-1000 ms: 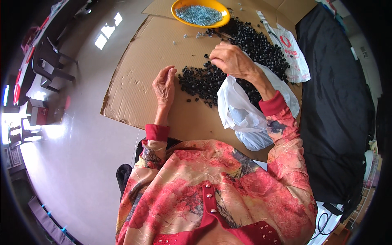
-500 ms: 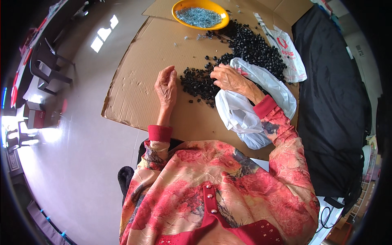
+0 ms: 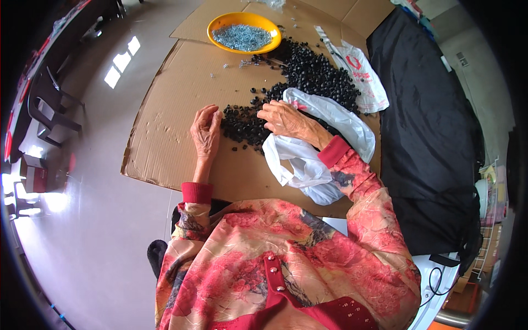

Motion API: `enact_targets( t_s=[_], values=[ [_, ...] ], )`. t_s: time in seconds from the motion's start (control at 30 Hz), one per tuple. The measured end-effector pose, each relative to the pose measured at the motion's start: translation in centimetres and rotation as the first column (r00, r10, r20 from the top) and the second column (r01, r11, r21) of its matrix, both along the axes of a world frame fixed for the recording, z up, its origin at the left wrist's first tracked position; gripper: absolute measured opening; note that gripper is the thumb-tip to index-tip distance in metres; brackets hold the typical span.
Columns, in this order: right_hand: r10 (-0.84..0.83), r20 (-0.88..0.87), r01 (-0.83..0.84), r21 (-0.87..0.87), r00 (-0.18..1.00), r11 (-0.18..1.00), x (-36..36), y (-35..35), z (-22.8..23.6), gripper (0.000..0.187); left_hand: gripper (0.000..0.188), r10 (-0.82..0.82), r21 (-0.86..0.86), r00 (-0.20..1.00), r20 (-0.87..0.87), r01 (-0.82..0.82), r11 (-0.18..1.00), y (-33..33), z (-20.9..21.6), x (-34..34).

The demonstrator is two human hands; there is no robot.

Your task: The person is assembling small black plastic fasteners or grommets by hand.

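Fingers, left hand (image 3: pixel 206 132): loosely curled, tips resting on the cardboard sheet (image 3: pixel 165 137) at the left edge of the black pieces; they hold nothing that I can see.
Fingers, right hand (image 3: pixel 286 118): bent down into the pile; whether they pinch a piece I cannot tell.
White plastic bag (image 3: pixel 308 159): lies under the right wrist, open and crumpled, touching the pile.
Small black pieces (image 3: pixel 247 124): a low heap between both hands, continuing farther away into a bigger heap (image 3: pixel 319 74).
Risk: I judge a sweep of the right hand may push pieces off the heap, because loose ones already lie around the edge.
Orange bowl (image 3: pixel 245 33): far end, filled with small grey metal parts, apart from both hands.
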State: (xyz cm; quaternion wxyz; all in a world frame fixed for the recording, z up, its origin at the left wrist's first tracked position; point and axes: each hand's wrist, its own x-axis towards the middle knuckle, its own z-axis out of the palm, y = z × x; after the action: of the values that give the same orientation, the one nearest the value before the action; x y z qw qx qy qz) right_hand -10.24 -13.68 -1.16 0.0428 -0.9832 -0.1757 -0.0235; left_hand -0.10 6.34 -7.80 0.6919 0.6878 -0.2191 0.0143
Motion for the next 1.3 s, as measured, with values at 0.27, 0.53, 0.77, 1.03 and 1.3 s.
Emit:
enact_targets(
  t_s=[0.27, 0.53, 0.77, 1.03, 1.3],
  values=[
    [-0.027, -0.048, 0.036, 0.204, 0.998, 0.978, 0.7, -1.6, 2.5, 0.014, 0.02, 0.001, 0.03, 0.999, 0.049, -0.003, 1.0, -0.1, -0.5, 0.2],
    [-0.226, 0.167, 0.164, 0.32, 0.96, 0.933, 8.5, -4.0, 0.8, 0.015, 0.02, -0.017, 0.029, 0.999, 0.03, 0.016, 0.999, -0.3, -0.2, 0.1],
    [-0.141, 0.086, 0.128, 0.139, 0.986, 0.982, 10.2, -4.2, -2.3, 0.009, 0.017, -0.02, 0.031, 0.999, 0.036, 0.019, 0.999, -0.4, -0.2, 0.1],
    [-0.219, -0.079, 0.232, 0.404, 0.972, 0.885, 9.2, -3.6, -0.5, 0.009, 0.02, -0.051, 0.059, 0.998, -0.041, 0.053, 0.997, -0.2, -0.1, -0.3],
    [-0.161, -0.111, 0.175, 0.867, 0.981, 0.467, 5.4, 1.0, 7.0, 0.016, 0.022, -0.316, -0.387, 0.855, -0.412, 0.149, 0.91, -1.6, 7.4, -1.1]
  ],
)
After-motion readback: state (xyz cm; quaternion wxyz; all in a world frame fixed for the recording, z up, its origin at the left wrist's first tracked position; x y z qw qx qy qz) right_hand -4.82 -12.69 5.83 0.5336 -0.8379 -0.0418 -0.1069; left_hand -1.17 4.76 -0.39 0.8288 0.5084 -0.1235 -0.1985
